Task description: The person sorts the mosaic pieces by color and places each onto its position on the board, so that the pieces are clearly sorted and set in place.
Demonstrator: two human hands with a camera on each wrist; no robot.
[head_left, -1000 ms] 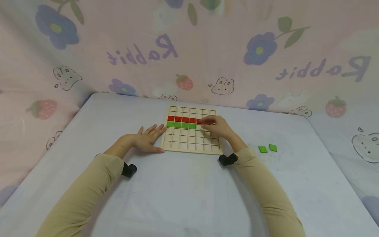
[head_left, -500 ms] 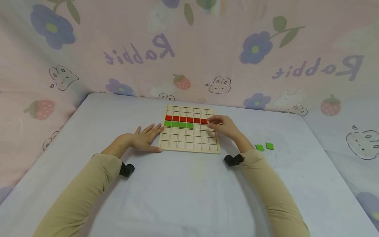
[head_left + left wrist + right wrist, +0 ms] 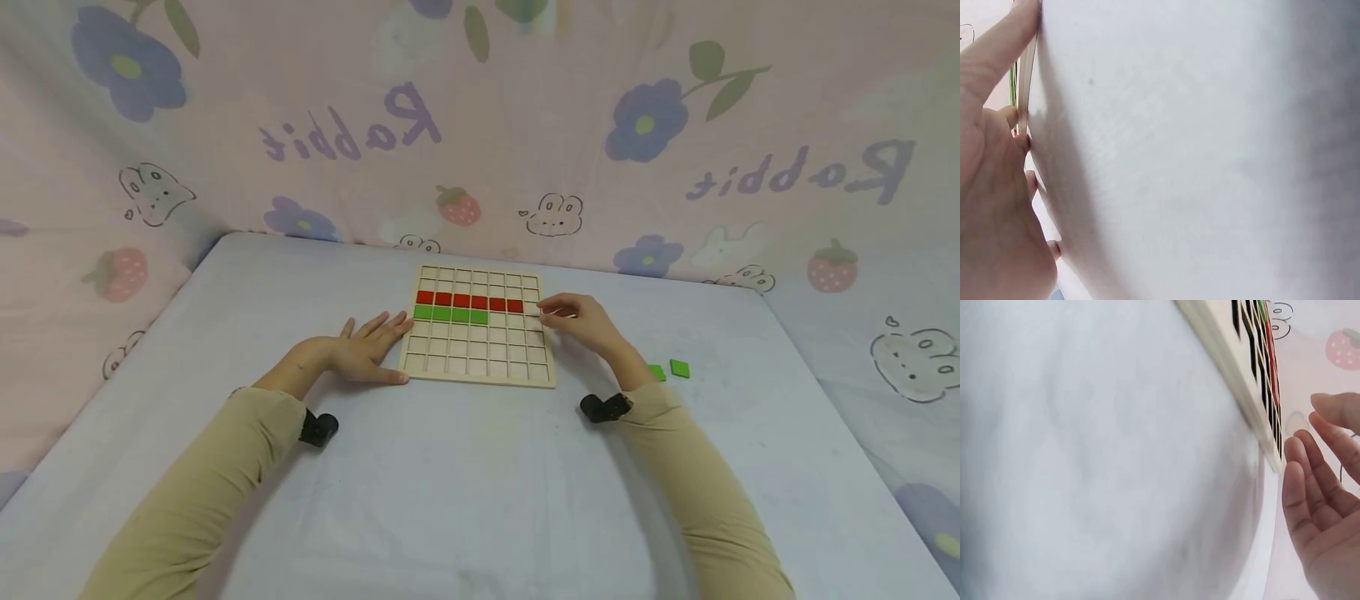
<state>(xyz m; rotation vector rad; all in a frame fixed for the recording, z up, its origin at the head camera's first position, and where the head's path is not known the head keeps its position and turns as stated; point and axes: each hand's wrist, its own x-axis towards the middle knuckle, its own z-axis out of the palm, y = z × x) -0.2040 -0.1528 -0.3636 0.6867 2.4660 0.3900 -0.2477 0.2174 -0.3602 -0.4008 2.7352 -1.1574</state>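
Observation:
A light wooden grid board [image 3: 477, 367] lies on the table, divided into small square cells. Several red square tiles [image 3: 462, 301] fill part of one row, and several green square tiles [image 3: 452, 314] sit in the row just nearer. My left hand [image 3: 365, 352] is spread flat on the table, its fingertips and thumb against the board's left edge. At the board's right edge hovers my right hand [image 3: 591, 327], fingers loosely bent. In the right wrist view, nothing shows between its thumb [image 3: 1335, 407] and fingers.
Two loose green tiles [image 3: 679, 368] lie on the white-covered table [image 3: 465, 483] right of the board, one partly hidden by my right wrist. A printed cloth [image 3: 495, 125] with flowers and rabbits hangs behind. Each wrist carries a black camera mount [image 3: 604, 407].
My right hand has moved rightwards along the red row and off the board's cells, uncovering the row's last red tile. My left hand stays at the left edge. The view has shifted slightly.

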